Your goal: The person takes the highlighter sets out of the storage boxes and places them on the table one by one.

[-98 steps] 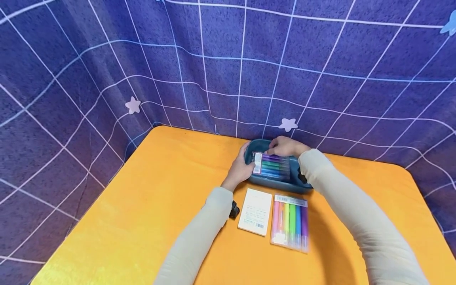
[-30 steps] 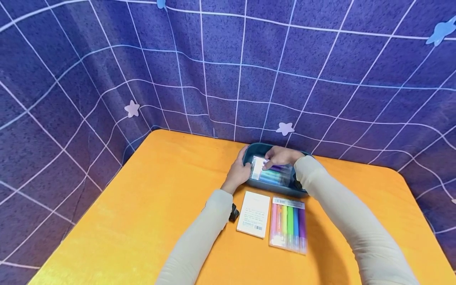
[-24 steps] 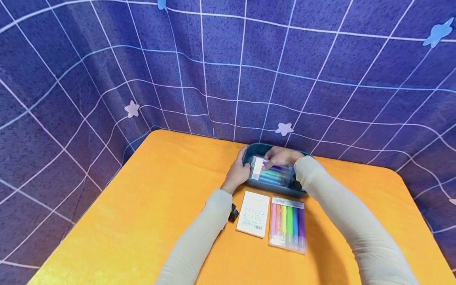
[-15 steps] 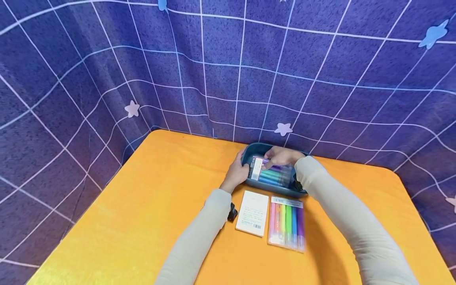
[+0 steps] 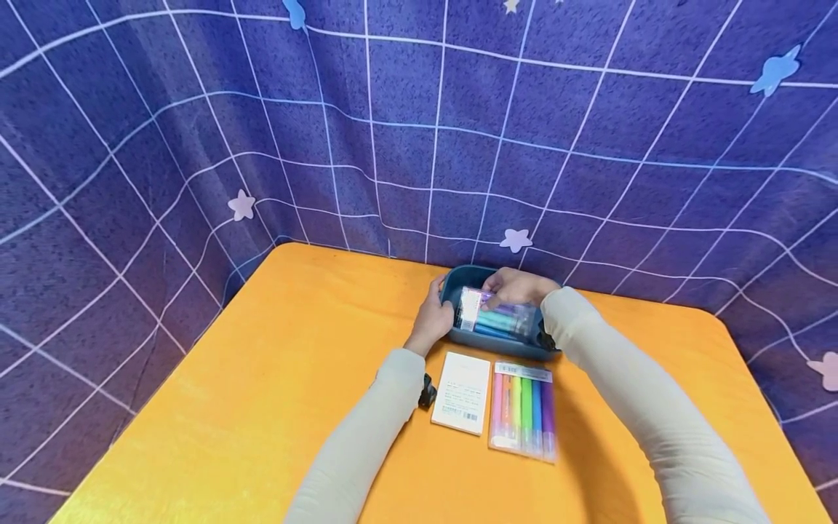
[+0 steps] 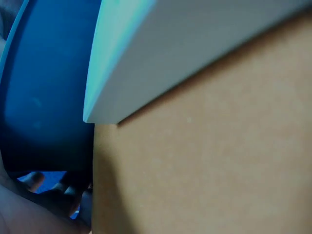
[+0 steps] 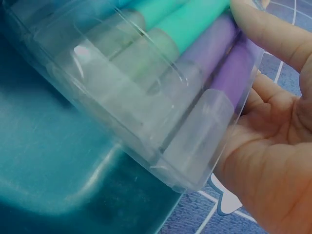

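Observation:
A dark teal bin (image 5: 504,345) stands near the back edge of the table. My left hand (image 5: 432,318) grips its left end, thumb over the rim and fingers outside; in the left wrist view the hand (image 6: 24,209) shows only at the lower left. Inside the bin is a clear pack of markers (image 5: 499,319) in purple, green and blue, with a white label. My right hand (image 5: 517,287) pinches the pack's far edge. Close up in the right wrist view, the thumb lies on top of the marker pack (image 7: 195,63) and the other fingers are behind it.
On the orange table (image 5: 294,378), a white notepad (image 5: 461,393) lies in front of the bin. Beside it is a second clear pack of colored markers (image 5: 522,411). A purple grid-patterned curtain (image 5: 393,145) hangs right behind the table.
Since the earliest frame, my right hand has shifted left along the marker pack toward its label, and it still pinches it. My left hand stays on the bin. The view has shifted slightly.

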A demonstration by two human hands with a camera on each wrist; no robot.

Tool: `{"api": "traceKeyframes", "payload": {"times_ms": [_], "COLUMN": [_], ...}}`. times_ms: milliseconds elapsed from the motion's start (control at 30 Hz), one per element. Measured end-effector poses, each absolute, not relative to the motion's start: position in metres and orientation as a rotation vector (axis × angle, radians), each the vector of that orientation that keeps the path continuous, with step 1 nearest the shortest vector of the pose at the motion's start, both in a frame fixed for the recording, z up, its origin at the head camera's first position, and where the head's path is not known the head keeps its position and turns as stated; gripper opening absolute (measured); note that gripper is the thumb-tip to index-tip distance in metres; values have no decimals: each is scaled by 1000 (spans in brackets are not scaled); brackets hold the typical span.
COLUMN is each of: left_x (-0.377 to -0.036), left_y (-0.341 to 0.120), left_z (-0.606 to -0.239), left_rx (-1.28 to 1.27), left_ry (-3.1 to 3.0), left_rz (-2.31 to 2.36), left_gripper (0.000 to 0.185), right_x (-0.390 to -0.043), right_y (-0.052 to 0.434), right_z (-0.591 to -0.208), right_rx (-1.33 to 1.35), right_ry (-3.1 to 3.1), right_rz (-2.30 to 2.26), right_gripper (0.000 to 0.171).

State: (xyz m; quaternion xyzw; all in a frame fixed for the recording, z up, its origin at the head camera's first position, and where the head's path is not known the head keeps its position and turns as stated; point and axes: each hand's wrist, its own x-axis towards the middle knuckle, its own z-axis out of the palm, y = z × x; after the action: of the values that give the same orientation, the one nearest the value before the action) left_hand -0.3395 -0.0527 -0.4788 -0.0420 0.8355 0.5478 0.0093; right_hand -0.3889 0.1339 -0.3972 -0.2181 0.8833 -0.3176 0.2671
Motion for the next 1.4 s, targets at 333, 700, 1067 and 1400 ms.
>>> {"api": "traceKeyframes", "payload": {"times_ms": [333,700,1067,1400], "left_x": [-340,-340,-341,-340], "left_y": [-52,-53,-53,-54], "left_z": [-480,-481,-480,-481], "left_rx": [-76,-78,-91,-67], "left_ry": [2669,2686,2664,2671], "left_rz": [1714,1688,1708,1716], "left_gripper": [65,64,62,63], "right_x": [-383,-377,-370,-367], "right_y": [141,151,155,149], "right_z": [-388,-383,-379,-383], "right_rx": [-588,-563,-533,-529], "right_ry": [2376,2444,2473,2476], "right_rz": [-960,-951,-988,-1009], "right_gripper": [22,23,23,21]}}
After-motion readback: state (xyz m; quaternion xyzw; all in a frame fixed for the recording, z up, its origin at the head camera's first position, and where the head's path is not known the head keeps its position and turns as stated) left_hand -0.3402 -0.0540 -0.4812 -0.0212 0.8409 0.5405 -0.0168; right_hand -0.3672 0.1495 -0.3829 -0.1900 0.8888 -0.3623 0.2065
